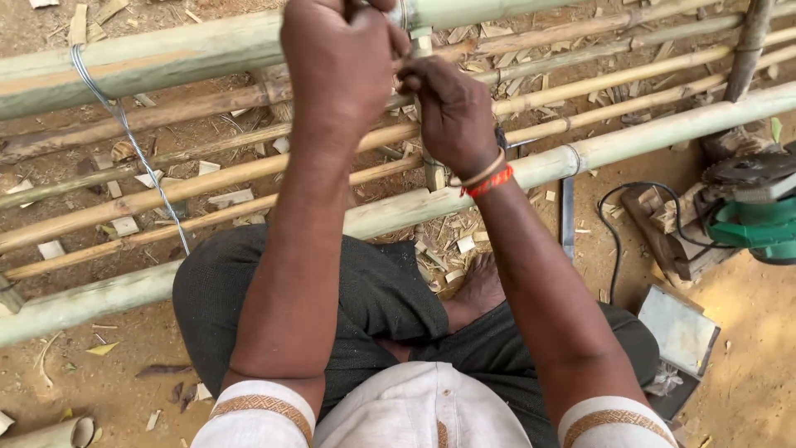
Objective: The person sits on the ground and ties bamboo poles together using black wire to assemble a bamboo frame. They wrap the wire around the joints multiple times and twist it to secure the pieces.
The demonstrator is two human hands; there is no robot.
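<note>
My left hand (342,62) is a closed fist against the thick green bamboo pole (166,54) at the top, where a metal wire binding (404,12) wraps it; what it grips is hidden. Just below, my right hand (452,112) has its fingers pinched near the same joint, with orange and pale bands on the wrist. What the fingers pinch is hidden. Thinner bamboo slats (207,178) run across behind both hands. A second thick pole (647,137) crosses above my knees.
A twisted wire (124,124) hangs from the top pole at the left. A green power tool (759,224) with a black cable (618,241) lies at the right beside wood scraps. A flat metal blade (680,328) rests by my knee. Bamboo chips litter the dirt.
</note>
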